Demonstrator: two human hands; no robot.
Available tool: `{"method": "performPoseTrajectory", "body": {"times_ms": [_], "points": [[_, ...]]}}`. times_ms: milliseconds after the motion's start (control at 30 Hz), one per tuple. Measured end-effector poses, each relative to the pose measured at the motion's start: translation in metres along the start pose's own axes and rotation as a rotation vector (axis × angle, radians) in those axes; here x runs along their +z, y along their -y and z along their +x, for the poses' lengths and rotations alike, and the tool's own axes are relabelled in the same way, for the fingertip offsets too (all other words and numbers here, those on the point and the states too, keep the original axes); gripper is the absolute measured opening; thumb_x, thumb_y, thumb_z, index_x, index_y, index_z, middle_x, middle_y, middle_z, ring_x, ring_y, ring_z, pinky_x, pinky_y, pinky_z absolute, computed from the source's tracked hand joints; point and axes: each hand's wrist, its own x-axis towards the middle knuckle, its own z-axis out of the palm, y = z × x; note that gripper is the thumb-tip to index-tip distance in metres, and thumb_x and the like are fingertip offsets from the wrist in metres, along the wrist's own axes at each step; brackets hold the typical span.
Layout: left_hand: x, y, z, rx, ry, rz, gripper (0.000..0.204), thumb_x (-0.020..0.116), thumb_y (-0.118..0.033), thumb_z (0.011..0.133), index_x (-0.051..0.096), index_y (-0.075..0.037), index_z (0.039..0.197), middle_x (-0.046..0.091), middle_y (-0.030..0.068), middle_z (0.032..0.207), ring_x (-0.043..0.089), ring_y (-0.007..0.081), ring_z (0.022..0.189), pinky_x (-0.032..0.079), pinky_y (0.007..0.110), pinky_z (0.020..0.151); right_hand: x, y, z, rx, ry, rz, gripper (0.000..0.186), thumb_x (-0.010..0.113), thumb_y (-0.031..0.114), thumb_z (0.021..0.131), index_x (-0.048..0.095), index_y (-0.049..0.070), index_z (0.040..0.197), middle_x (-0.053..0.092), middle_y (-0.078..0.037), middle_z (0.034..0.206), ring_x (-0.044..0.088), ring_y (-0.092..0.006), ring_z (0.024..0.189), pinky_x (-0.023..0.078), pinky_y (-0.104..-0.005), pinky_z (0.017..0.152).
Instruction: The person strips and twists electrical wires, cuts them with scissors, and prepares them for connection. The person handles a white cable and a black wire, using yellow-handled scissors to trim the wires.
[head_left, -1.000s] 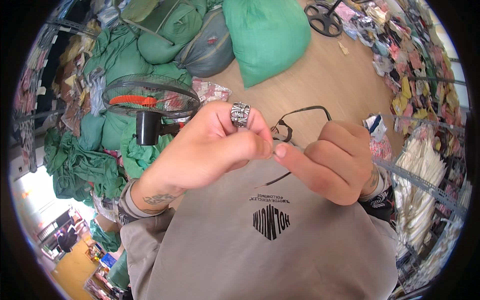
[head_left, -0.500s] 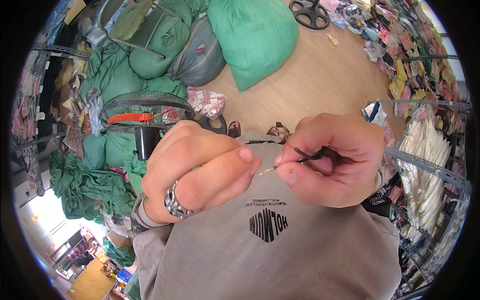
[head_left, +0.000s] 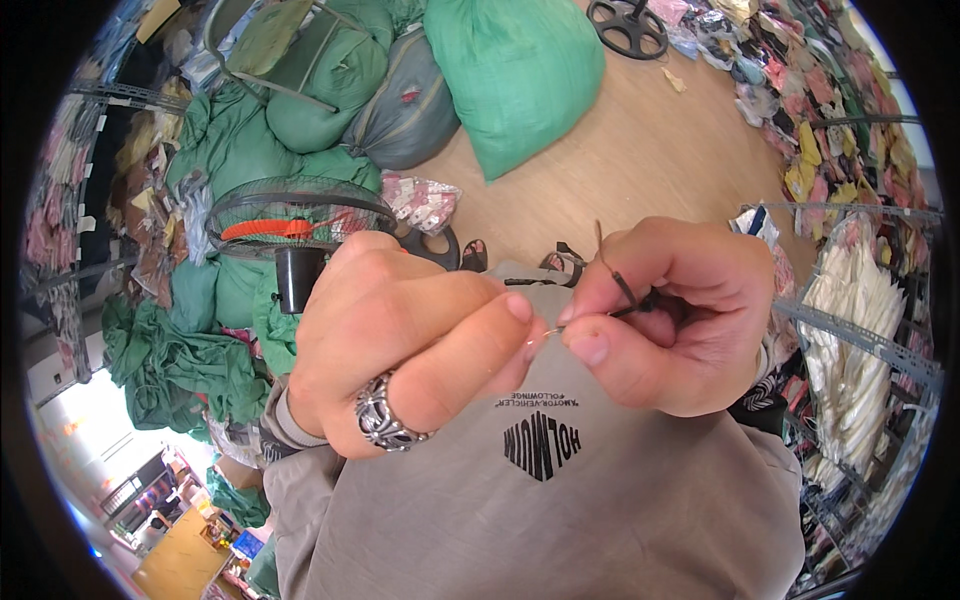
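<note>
Wire (head_left: 627, 308) w/ bare tip (head_left: 550, 332) pinched in R hand (head_left: 715, 315); L hand (head_left: 375, 325) curled at tip, can't tell if gripping.

Wire (head_left: 626, 290): length within the right hand (head_left: 715, 290) is concealed; contact between its bare end and the left hand (head_left: 400, 335) cannot be confirmed. Relative to the fan (head_left: 270, 230): black round base (head_left: 452, 243), just right, is partly covered by the left hand; green sack (head_left: 515, 80), upper right, is cut off above; small items (head_left: 245, 545), well below, are unidentifiable.
</note>
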Motion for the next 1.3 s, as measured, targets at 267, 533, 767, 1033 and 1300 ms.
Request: {"method": "performPoseTrajectory", "body": {"times_ms": [267, 533, 767, 1033, 1300], "points": [[-0.007, -0.003, 0.0, -0.032, 0.05, -0.027, 0.028, 0.077, -0.003, 0.069, 0.063, 0.0, 0.094, 0.062, 0.0081, 0.08, 0.052, 0.0147, 0.057, 0.033, 0.027, 0.046, 0.003, -0.001, 0.001, 0.019, 0.023, -0.041, 0.009, 0.069, 0.0, 0.078, 0.061, -0.003, 0.082, 0.058, 0.001, 0.064, 0.035, 0.0033, 0.047, 0.024, -0.0154, 0.043], [0.003, -0.006, 0.002, -0.193, 0.05, -0.165, 0.026, 0.072, 0.003, 0.066, 0.064, -0.002, 0.09, 0.058, 0.0044, 0.075, 0.049, 0.0142, 0.055, 0.035, 0.027, 0.046, -0.006, -0.005, 0.001, -0.038, 0.063, -0.187, 0.013, 0.071, -0.001, 0.076, 0.062, -0.002, 0.086, 0.053, 0.001, 0.062, 0.035, -0.0003, 0.047, 0.024, -0.0194, 0.043], [-0.003, -0.011, -0.006, -1.369, 0.126, -1.159, 0.012, 0.055, -0.014, 0.085, 0.056, -0.003, 0.079, 0.055, 0.0001, 0.072, 0.042, 0.0079, 0.058, 0.032, 0.023, 0.052, -0.012, -0.031, 0.018, -0.775, 0.134, -0.923, 0.023, 0.076, 0.006, 0.067, 0.067, 0.005, 0.087, 0.045, 0.003, 0.061, 0.042, -0.0127, 0.05, 0.03, -0.0264, 0.04], [0.035, -0.059, -0.096, -1.622, -0.004, -0.86, 0.012, 0.05, -0.01, 0.087, 0.059, -0.004, 0.083, 0.057, 0.0018, 0.072, 0.049, 0.0093, 0.058, 0.037, 0.024, 0.051, -0.006, -0.101, -0.016, -0.452, 0.386, -0.671, 0.018, 0.071, 0.0, 0.073, 0.062, 0.003, 0.088, 0.049, 0.0, 0.062, 0.043, -0.0114, 0.05, 0.031, -0.0246, 0.043], [0.03, -0.143, -0.126, -1.109, -0.226, 0.188, 0.016, 0.072, -0.004, 0.074, 0.065, -0.006, 0.089, 0.064, 0.0055, 0.086, 0.065, 0.0239, 0.073, 0.052, 0.033, 0.063, 0.052, -0.11, -0.043, 0.516, 0.418, 0.074, 0.004, 0.063, 0.0, 0.087, 0.059, -0.002, 0.088, 0.058, 0.002, 0.075, 0.047, 0.0006, 0.063, 0.034, -0.0141, 0.052]]}}
